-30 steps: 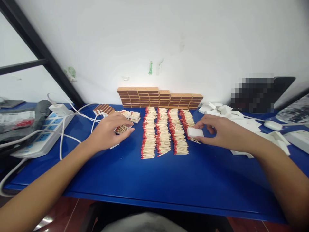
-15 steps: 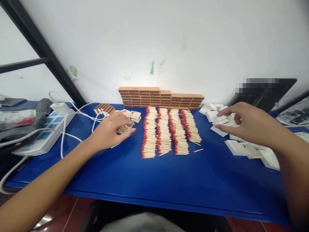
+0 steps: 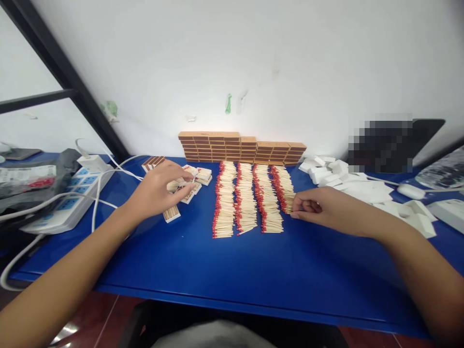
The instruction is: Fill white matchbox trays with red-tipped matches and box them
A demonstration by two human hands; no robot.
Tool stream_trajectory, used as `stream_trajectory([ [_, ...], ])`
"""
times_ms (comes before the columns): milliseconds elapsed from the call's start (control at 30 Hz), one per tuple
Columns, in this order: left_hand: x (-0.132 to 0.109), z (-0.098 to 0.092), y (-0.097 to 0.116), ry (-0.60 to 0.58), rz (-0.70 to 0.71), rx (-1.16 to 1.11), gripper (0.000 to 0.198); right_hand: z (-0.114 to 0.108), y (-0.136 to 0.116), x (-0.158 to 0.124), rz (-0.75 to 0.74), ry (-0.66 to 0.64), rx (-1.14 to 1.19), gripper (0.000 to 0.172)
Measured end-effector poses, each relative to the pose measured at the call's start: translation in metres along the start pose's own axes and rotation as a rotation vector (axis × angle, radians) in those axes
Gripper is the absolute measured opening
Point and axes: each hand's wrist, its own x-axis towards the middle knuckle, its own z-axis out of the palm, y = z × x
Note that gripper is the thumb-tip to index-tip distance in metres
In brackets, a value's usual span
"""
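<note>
My right hand (image 3: 322, 208) is closed in a pinch at the near end of the fourth row of red-tipped matches (image 3: 282, 186). Its fingertips touch the row there and mostly hide the match between them. Three longer rows of matches (image 3: 246, 195) lie to the left, red heads facing left. My left hand (image 3: 157, 188) is open, thumb and forefinger apart, over white matchbox trays filled with matches (image 3: 191, 193). One filled tray (image 3: 171, 213) shows below its palm. I cannot see whether the hand touches them.
Brown matchbox sleeves (image 3: 210, 147) are stacked against the wall, with more sleeves (image 3: 152, 163) at left. A pile of white empty trays (image 3: 362, 188) lies at right. White cables (image 3: 94, 203) and a power strip (image 3: 78, 188) occupy the left side. A dark tablet-like object (image 3: 427, 140) leans behind.
My right hand has moved left from above the white trays to the fourth row, and closed. The loose match near that row no longer shows. My left hand has shifted slightly left, uncovering filled trays.
</note>
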Motion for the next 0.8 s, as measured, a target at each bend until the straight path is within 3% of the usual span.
stream_trajectory([
  [167, -0.001, -0.01, -0.025, -0.125, -0.062, 0.12, 0.028, 0.003, 0.002, 0.004, 0.018, 0.074, -0.025, 0.04],
  [333, -0.003, -0.009, -0.027, -0.237, -0.055, 0.09, 0.036, 0.002, 0.001, 0.004, 0.006, 0.101, -0.026, 0.038],
  [600, -0.004, -0.005, -0.025, -0.178, -0.083, 0.103, 0.043, 0.0, 0.0, 0.003, -0.001, 0.131, -0.037, 0.028],
  [700, -0.002, -0.008, -0.033, -0.224, -0.076, 0.081, 0.06, -0.001, 0.004, 0.003, 0.004, 0.145, -0.049, 0.026],
  [800, 0.0, -0.009, -0.045, -0.344, -0.098, 0.064, 0.084, -0.003, 0.007, 0.002, 0.014, 0.142, -0.062, 0.027],
])
